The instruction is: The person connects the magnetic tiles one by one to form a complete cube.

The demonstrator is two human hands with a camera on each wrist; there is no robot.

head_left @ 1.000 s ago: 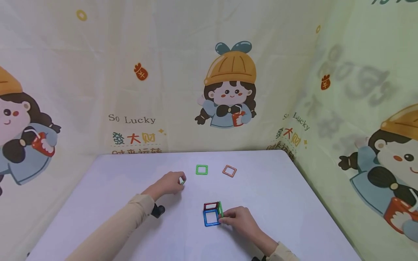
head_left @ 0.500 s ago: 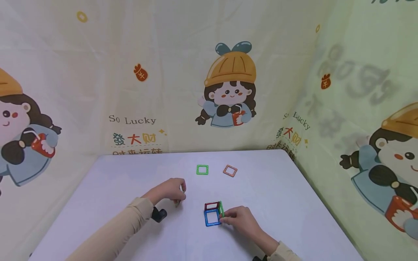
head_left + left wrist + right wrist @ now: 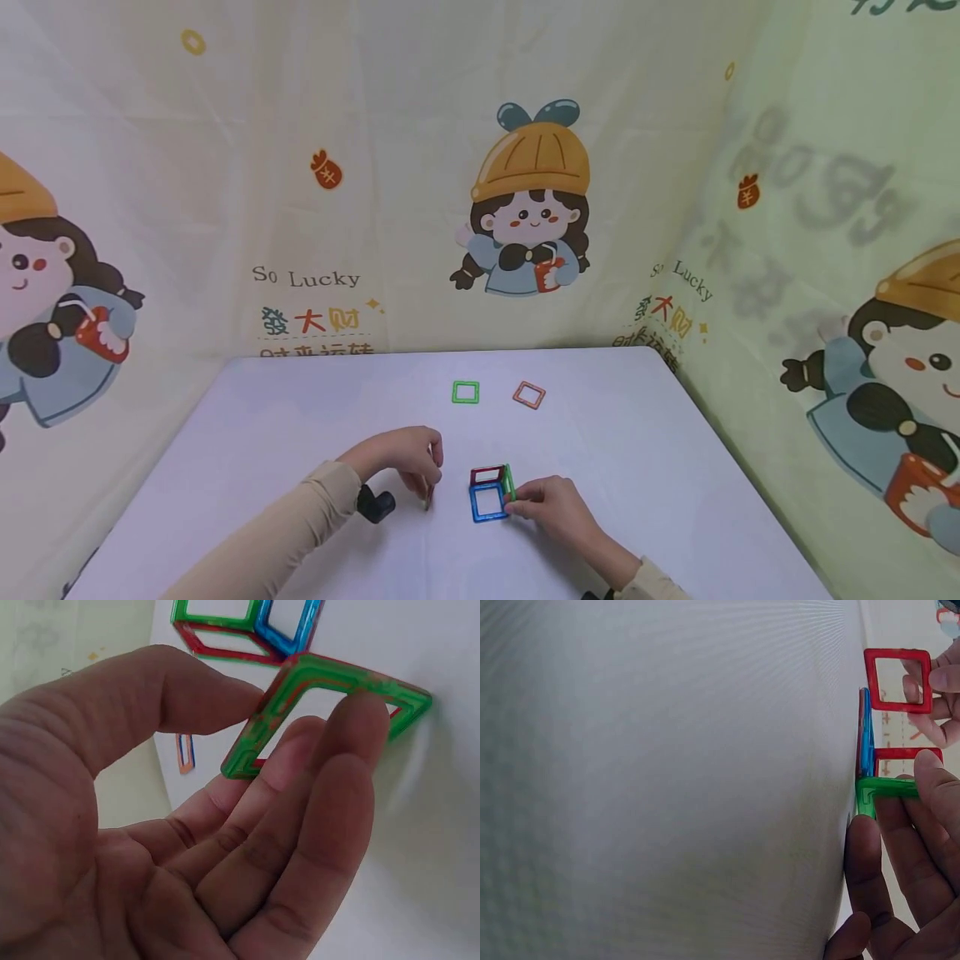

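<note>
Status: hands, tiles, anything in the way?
Left hand: pinching red-and-green square, apart from blue square.
Right hand: holding upright green square at blue square's edge.
Loose green square and orange square lie beyond, not between the hands.

Upright green tile, partly hidden

Free gap between left hand and blue square; barriers: upright red square behind, upright green square at right.

Head view faces forward and down; nearer wrist views seem tilted.
</note>
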